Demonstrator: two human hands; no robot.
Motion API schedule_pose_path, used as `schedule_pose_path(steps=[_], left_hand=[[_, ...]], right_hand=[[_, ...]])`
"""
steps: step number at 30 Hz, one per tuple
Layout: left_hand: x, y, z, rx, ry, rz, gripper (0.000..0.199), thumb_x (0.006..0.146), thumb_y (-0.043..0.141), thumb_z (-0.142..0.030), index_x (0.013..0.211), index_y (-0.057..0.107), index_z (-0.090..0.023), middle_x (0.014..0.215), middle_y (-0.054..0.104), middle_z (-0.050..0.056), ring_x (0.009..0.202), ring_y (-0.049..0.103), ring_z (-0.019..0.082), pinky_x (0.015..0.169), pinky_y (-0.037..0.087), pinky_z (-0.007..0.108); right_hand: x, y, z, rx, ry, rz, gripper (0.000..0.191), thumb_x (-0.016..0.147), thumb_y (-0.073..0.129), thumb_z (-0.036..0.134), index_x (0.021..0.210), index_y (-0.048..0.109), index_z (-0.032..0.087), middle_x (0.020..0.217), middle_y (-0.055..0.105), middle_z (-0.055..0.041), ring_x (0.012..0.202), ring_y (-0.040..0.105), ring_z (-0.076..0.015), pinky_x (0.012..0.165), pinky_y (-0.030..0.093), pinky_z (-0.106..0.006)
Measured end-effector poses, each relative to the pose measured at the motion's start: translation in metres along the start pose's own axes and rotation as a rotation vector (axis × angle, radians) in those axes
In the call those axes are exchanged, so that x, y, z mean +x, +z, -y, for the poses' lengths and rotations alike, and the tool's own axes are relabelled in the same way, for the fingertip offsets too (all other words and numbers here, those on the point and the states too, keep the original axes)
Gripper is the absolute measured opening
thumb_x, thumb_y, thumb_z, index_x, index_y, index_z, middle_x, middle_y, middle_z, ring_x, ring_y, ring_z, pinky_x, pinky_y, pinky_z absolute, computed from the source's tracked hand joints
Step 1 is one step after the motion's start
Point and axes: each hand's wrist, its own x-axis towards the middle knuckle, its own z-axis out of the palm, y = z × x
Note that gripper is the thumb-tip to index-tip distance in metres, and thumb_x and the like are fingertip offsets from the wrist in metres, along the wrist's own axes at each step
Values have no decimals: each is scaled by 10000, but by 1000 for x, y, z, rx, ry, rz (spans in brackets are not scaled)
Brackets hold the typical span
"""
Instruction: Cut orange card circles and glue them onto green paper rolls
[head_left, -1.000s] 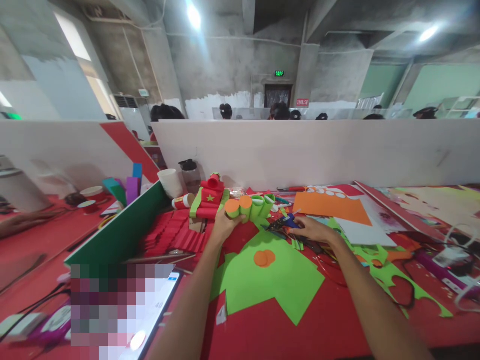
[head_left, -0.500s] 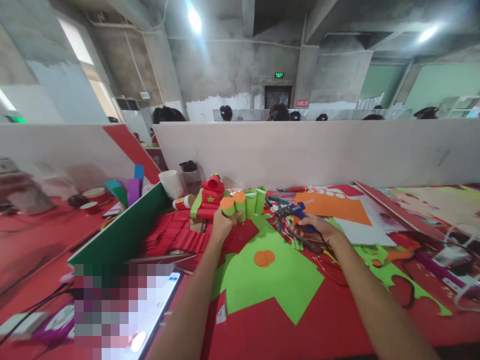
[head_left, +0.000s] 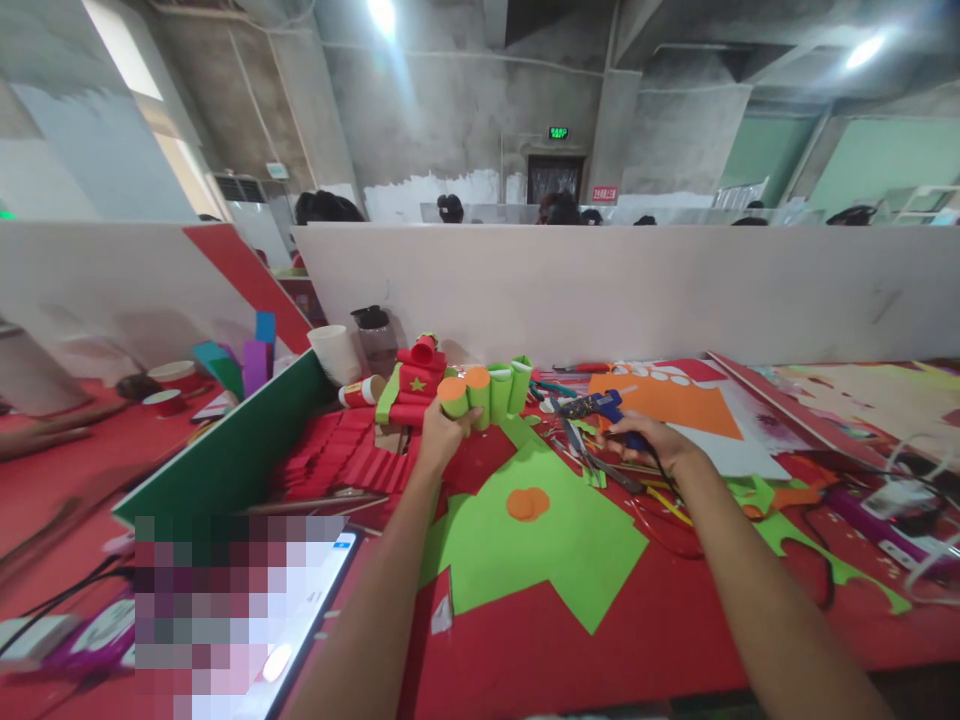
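My left hand (head_left: 444, 432) is closed around the base of a green paper tube (head_left: 454, 403) with an orange disc on top. A second orange-topped green tube (head_left: 478, 400) stands against it, and two green tubes (head_left: 511, 388) with uncapped ends stand just to the right. My right hand (head_left: 646, 440) grips the handle of a blue hot glue gun (head_left: 606, 405), its nozzle end to the left over scissors (head_left: 596, 465) and scraps. Between my arms, two overlapping orange discs (head_left: 528, 504) lie on a light green sheet (head_left: 517, 555).
Red folded paper pieces (head_left: 341, 460) and a red paper model with a star (head_left: 417, 383) lie left of my left hand, beside a green board (head_left: 217, 440). A phone (head_left: 307, 610) lies front left. Orange sheet (head_left: 667, 405) and power strip (head_left: 877, 530) are right.
The view has tilted slightly downward. Both hands keep their holds; the glue gun and tubes stay nearly in place. At the far left, another person's hand has come into view.
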Motion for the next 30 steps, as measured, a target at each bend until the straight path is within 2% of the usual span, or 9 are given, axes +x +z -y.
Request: schedule_pose_path(steps=[5, 12, 19, 25, 30], left_hand=[[0, 0, -2, -8, 0, 13, 422, 561, 821, -366, 861, 632, -136, 798, 691, 47, 721, 622, 198, 641, 511, 305], [3, -3, 1, -11, 34, 6, 481, 569, 829, -382, 930, 643, -126, 873, 710, 68, 786, 644, 217, 693, 530, 323], [4, -3, 4, 1, 25, 2, 461, 560, 830, -389, 887, 644, -124, 875, 706, 71, 770, 637, 208, 696, 528, 321], [3, -2, 5, 15, 10, 0, 442, 553, 828, -383, 864, 638, -134, 850, 701, 68, 764, 633, 212, 674, 527, 315], [4, -4, 5, 18, 34, -9, 403, 583, 806, -375, 857, 632, -137, 858, 697, 60, 768, 629, 206, 684, 519, 308]], right_hand=[[3, 1, -1, 30, 46, -21, 216, 672, 740, 226, 775, 568, 148, 604, 637, -9, 420, 482, -51, 341, 371, -123], [13, -3, -12, 34, 99, 10, 163, 697, 723, 218, 734, 582, 146, 687, 663, -44, 465, 493, -56, 330, 356, -120], [15, -16, -14, 26, 135, 50, 204, 713, 702, 288, 720, 599, 112, 545, 541, 16, 374, 341, -17, 290, 224, -112], [16, -19, -18, 27, 132, 4, 198, 704, 713, 259, 705, 561, 131, 559, 553, 2, 381, 335, -20, 293, 201, -118], [15, -18, -16, 46, 54, -65, 213, 704, 707, 271, 715, 521, 169, 554, 525, 20, 380, 315, -35, 297, 191, -141]])
